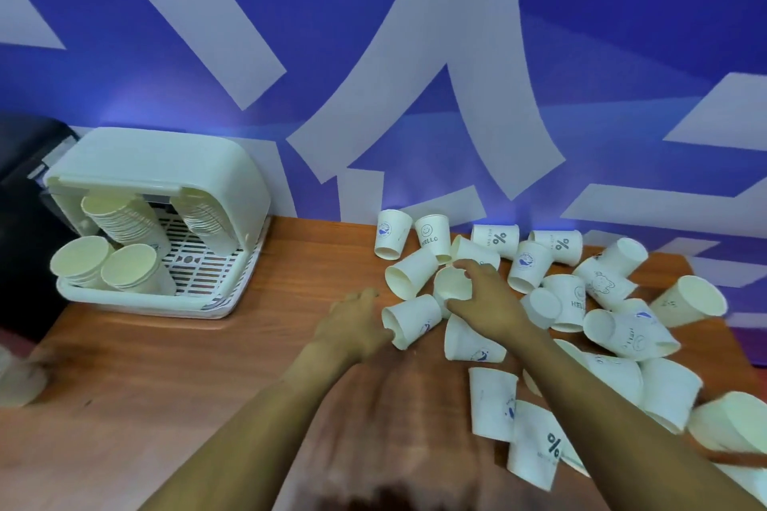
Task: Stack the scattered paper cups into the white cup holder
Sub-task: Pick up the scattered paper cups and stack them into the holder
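Centrally, both hands (419,309) on scattered paper cups (452,284).

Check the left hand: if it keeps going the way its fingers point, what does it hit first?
Probably the white paper cup lying on its side just beyond the left hand, mouth toward the camera. Depth is unclear.

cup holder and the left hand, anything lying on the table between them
In the head view, nothing lies there: the stretch from the white cup holder to the left hand is bare wooden table. The scattered cups all lie to the right of that hand.
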`<state>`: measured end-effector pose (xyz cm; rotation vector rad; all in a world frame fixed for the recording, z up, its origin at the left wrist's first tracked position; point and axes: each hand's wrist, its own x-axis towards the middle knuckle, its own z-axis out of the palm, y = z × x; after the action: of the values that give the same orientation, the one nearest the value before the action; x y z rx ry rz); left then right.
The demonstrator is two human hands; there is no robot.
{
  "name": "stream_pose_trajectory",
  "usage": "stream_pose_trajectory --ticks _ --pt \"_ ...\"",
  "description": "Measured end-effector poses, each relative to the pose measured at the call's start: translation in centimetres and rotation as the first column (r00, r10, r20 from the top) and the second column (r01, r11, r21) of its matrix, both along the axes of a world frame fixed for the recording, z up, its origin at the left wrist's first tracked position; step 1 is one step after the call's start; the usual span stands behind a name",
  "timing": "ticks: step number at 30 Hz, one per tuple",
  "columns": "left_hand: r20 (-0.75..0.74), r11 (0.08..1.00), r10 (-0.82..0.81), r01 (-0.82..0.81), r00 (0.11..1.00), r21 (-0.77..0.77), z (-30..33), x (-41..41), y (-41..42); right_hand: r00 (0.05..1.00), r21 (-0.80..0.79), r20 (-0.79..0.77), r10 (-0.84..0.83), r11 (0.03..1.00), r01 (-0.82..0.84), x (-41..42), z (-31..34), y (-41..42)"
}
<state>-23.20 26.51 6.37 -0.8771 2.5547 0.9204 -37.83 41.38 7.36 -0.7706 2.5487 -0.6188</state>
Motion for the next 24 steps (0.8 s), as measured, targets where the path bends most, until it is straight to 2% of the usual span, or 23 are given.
stream_pose_trajectory --ticks 10,24 --pt "0.180 0.998 0.023 -0.012 0.983 -0.064 -3.0 -3.5 1.8 0.992 0.138 -0.076 0.103 0.986 -0.092 -3.0 -1.4 -0.3" --pt "0.203 0.999 0.035 -0.030 0.979 -0.027 -4.9 -4.3 1.2 0.992 0.151 -0.085 0.089 0.986 -0.075 -3.8 -3.8 -1.2"
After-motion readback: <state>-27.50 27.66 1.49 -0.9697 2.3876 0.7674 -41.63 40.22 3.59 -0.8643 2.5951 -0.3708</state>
